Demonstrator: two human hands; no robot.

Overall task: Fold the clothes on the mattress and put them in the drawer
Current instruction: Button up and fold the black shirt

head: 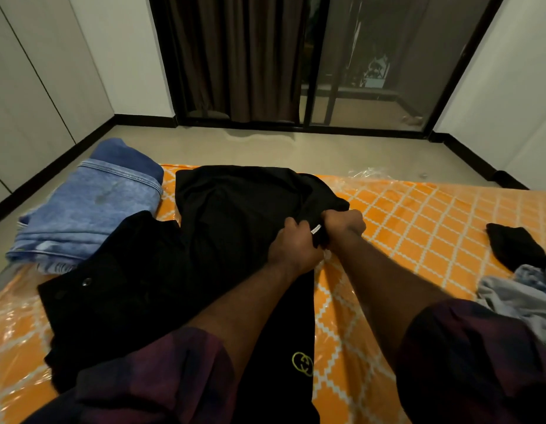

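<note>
Your left hand and right hand meet at the right edge of the large black fabric garment, knuckles nearly touching. Fingers on both are curled tight and pinch a bunch of the black cloth. A small white label pokes out between them. The grip sits on the garment's right side, roughly midway along it. Most of the cloth lies left of your hands and beyond them.

The garment lies mostly flat on the orange white-lattice mattress in clear plastic wrap. Its long axis runs away from you toward the far mattress edge, and the far end stops just short of that edge. The near end passes under your left forearm. A yellow ring logo shows on black cloth there; you cannot tell if it is the same piece.

To the left, a second black garment with a round button touches the main one's left side. Beyond it, folded blue denim jeans sit at the far-left corner, just beside the black garment.

To the right there is bare orange surface beside your right hand. A small black cloth and a crumpled pale grey-blue garment lie well apart from your hands, near the frame's right edge. Past the mattress are pale floor, a dark brown curtain and a glass sliding door.
</note>
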